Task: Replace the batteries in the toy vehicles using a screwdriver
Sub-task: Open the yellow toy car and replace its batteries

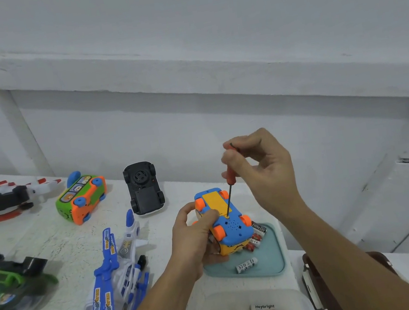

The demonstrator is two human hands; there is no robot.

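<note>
We steady an upturned blue-and-yellow toy car over the teal tray with a red-handled screwdriver set to its underside.

On the white table the blue-and-white toy helicopter, the green-and-orange bus and the black car, belly up, lie well left of our hands. The tray sits by the table's right edge. Our left hand grips the toy car wheels-up just above it. Our right hand, higher and to the right, pinches the screwdriver near upright, tip in a hole at the yellow panel's near end. A white battery lies on the tray below the car.
</note>
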